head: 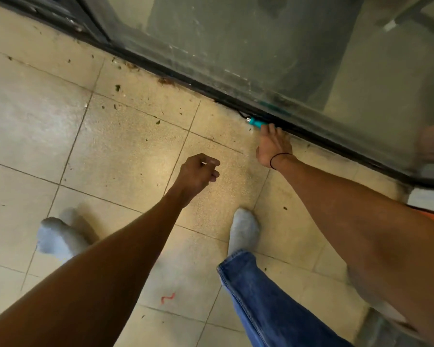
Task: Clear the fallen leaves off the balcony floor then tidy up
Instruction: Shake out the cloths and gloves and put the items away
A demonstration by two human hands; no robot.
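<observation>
Small dark leaf bits (117,88) lie scattered over the beige floor tiles (125,151), and a brown clump of leaves (166,81) sits against the black bottom rail (211,90) of the glass panel. A teal handle (255,122) lies on the floor along that rail; the rest of the tool is hidden. My right hand (273,145) reaches down to it with fingers stretched out, the fingertips at the handle's near end. My left hand (198,175) hangs above the tiles with loosely curled fingers and holds nothing.
A dusty glass panel (273,53) in a black frame runs diagonally across the top right. My feet in grey socks (243,229) stand on the tiles, one leg in blue jeans (261,296). A small red squiggle (168,298) lies near the bottom.
</observation>
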